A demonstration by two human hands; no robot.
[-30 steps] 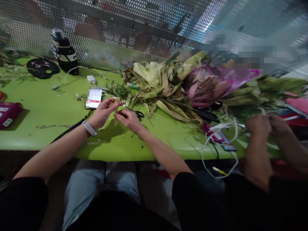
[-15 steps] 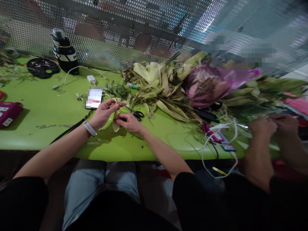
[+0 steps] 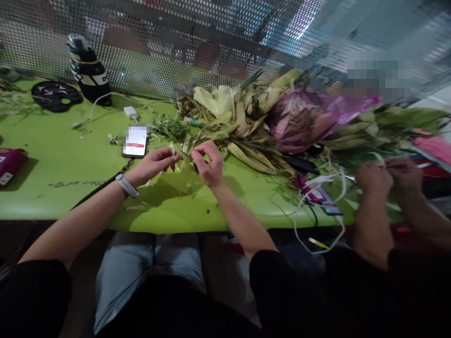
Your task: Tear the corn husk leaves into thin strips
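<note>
My left hand (image 3: 155,162), with a white watch on its wrist, pinches a pale corn husk strip (image 3: 173,151) just above the green table (image 3: 63,159). My right hand (image 3: 210,163) is closed around the handles of dark scissors (image 3: 185,155), whose blades point left toward the strip. The handles are hidden under my fingers. Both hands sit in front of a big pile of corn husks (image 3: 232,117).
A phone (image 3: 136,141) lies left of my hands, with a white charger (image 3: 131,112), black bottle (image 3: 88,70) and black disc (image 3: 56,94) behind it. A pink bag (image 3: 306,117) tops the husks. A co-worker's hands (image 3: 385,176) work at right, near a white cable (image 3: 317,211).
My right hand let go of the husk strip, moved right to the scissors on the table and lifted them. My left hand kept hold of the strip.
</note>
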